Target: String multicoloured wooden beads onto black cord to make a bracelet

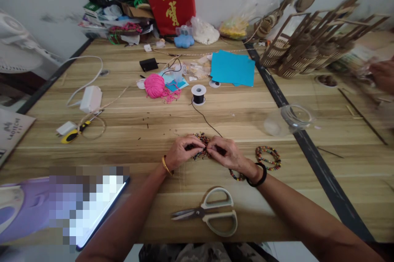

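Over a pile of small multicoloured beads, my left hand and my right hand meet with pinched fingertips. What the left fingertips hold is too small to make out. A thin black cord runs from a white spool to my right hand, which pinches it; the exact grip is partly hidden. Below my right wrist shows part of a beaded strand. To its right lie finished-looking bead bracelets. White-handled scissors rest between my forearms, blades pointing left.
Pink yarn, blue sheets and a black box lie farther back. At left are a yellow cutter, a white adapter and a lit screen. Wooden racks and another person's blurred hand are at right.
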Available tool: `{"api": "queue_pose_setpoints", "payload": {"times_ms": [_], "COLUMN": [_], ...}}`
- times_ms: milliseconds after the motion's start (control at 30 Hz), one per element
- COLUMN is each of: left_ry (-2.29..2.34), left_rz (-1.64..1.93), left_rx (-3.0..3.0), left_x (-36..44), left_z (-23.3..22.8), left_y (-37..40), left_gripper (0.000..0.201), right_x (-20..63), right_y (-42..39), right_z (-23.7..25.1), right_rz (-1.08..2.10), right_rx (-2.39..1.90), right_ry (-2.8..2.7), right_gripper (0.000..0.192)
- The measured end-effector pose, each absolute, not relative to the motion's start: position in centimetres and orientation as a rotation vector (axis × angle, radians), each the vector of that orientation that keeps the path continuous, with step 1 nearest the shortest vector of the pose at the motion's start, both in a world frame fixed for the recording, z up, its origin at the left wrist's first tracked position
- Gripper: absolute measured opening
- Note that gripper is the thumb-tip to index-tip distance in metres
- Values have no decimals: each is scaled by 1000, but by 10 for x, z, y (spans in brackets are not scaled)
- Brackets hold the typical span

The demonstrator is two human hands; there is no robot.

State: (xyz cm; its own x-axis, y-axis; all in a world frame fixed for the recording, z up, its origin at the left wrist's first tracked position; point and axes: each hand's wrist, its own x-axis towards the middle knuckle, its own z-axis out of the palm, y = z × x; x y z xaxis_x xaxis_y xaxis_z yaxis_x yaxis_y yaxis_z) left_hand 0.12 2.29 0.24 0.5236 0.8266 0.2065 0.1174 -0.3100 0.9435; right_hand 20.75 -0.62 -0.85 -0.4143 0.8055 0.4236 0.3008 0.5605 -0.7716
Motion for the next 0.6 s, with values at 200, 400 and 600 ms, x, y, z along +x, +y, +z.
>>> {"api": "queue_pose_setpoints", "payload": {"times_ms": [200,400,600], "left_ry": [801,793,783], "left_rz": [881,879,881], "left_rx": [1764,1771,1792], "left_x": [1,2,2], "left_z": [3,4,4], "left_y": [23,23,23], "left_gripper": [14,14,11], "right_x": [207,207,206], "right_y": [-6,-6,-6], "right_z": [-9,-9,-9], "right_rz": [760,758,774], "right_rx": [-892,-881,-879], "right_ry": [-1963,-1967,-1957], "right_gripper": [13,10,9]}}
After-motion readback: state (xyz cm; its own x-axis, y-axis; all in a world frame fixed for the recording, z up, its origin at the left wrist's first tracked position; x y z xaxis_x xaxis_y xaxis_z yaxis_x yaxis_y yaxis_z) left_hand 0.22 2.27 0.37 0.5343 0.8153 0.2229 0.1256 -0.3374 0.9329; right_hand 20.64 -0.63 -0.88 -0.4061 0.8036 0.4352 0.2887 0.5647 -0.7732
